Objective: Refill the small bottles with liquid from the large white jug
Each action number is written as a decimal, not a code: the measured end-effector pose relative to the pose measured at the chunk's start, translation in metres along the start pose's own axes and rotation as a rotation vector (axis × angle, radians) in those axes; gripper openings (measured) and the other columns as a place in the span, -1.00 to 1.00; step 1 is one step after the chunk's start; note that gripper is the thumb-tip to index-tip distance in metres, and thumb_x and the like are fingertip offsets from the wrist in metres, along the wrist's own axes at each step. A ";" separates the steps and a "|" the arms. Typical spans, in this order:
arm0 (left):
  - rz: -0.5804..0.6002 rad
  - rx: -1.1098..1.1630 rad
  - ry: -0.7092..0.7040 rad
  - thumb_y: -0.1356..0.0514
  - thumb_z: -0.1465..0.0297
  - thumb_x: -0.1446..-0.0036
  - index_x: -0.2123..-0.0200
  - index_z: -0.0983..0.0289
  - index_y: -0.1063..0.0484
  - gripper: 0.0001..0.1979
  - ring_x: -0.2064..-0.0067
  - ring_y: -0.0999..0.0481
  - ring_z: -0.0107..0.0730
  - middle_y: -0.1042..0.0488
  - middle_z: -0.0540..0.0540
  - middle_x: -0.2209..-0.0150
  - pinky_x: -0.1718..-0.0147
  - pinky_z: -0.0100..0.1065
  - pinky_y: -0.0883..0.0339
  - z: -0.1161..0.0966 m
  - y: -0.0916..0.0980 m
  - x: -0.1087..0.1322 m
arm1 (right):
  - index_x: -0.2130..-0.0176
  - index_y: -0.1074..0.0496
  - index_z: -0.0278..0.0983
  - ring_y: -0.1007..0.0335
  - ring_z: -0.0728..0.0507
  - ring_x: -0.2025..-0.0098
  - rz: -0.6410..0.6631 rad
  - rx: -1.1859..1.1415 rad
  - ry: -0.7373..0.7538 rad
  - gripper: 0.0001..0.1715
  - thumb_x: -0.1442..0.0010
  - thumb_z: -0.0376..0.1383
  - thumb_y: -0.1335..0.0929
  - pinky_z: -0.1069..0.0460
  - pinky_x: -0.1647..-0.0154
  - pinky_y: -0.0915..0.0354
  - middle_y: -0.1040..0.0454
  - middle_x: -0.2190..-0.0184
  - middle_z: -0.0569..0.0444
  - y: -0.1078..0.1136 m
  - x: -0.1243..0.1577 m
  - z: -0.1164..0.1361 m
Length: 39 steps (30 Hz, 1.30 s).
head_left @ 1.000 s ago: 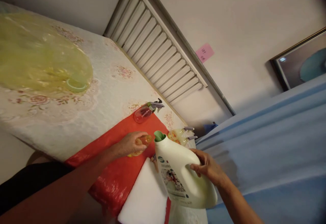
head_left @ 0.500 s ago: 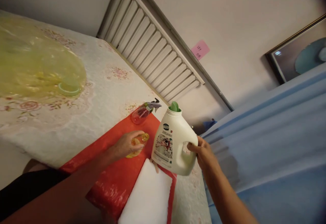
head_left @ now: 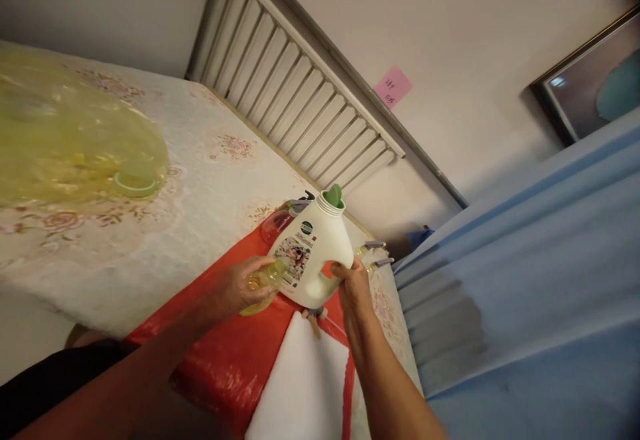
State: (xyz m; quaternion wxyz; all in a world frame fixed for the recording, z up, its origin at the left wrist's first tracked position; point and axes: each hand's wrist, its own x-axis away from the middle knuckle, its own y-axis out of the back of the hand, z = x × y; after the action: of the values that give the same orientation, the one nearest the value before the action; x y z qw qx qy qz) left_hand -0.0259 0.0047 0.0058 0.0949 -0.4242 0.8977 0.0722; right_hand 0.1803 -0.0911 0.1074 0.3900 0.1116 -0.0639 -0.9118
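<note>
My right hand (head_left: pixel 350 280) grips the handle of a white detergent jug (head_left: pixel 311 250) with an open green spout, standing upright on the red plastic sheet (head_left: pixel 235 353). My left hand (head_left: pixel 235 288) is wrapped round a small yellow bottle (head_left: pixel 263 287) just left of the jug, touching its side. A pink spray bottle (head_left: pixel 278 223) lies behind the jug, partly hidden by it.
A white foam pad (head_left: pixel 303 387) lies on the red sheet in front of my hands. Grey triggers of other spray bottles (head_left: pixel 374 253) show right of the jug. A yellow plastic cover (head_left: pixel 75 140) sits far left on the flowered tablecloth (head_left: pixel 210 180). Blue cloth (head_left: pixel 525 280) fills the right side.
The jug was tilted and held up over the foam pad; my right hand has swung it upright and moved it left, setting it beside the small yellow bottle. My left hand stayed put.
</note>
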 end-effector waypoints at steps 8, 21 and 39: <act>0.070 0.009 -0.001 -0.27 0.27 0.08 0.06 0.18 -0.44 -0.56 0.10 -0.54 -0.06 -0.56 0.09 0.09 0.07 -0.19 -0.43 -0.015 -0.005 0.026 | 0.30 -0.37 -0.27 -0.25 -0.03 0.48 -0.002 -0.079 -0.016 -0.64 0.22 -0.35 -0.31 0.07 0.40 -0.24 -0.43 0.47 0.17 -0.034 0.012 -0.030; 0.108 -0.042 -0.137 -0.25 0.29 -0.03 0.04 0.18 -0.41 -0.62 -0.01 -0.47 -0.12 -0.50 0.13 0.03 -0.04 -0.18 -0.38 -0.002 -0.043 0.044 | -0.01 -0.37 -0.26 -0.43 -0.16 0.16 0.195 0.217 0.033 -0.42 0.04 -0.21 -0.39 0.00 0.17 -0.34 -0.53 0.18 0.01 0.009 0.026 -0.042; 0.076 -0.047 -0.010 -0.18 0.25 -0.11 -0.05 0.15 -0.27 -0.58 -0.14 -0.39 -0.04 -0.40 0.18 -0.10 -0.13 -0.10 -0.29 -0.003 -0.067 0.059 | 0.27 -0.50 -0.31 -0.46 -0.20 0.20 0.218 1.152 -0.072 -0.82 -0.18 -0.35 -0.30 0.05 0.29 -0.17 -0.55 0.24 -0.11 0.063 0.047 -0.106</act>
State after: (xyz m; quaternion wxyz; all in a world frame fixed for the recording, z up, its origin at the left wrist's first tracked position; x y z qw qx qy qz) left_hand -0.0109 -0.0816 -0.0085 0.0868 -0.3914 0.9108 0.0989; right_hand 0.2200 -0.1719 0.0104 0.3558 0.2673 -0.5732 -0.6880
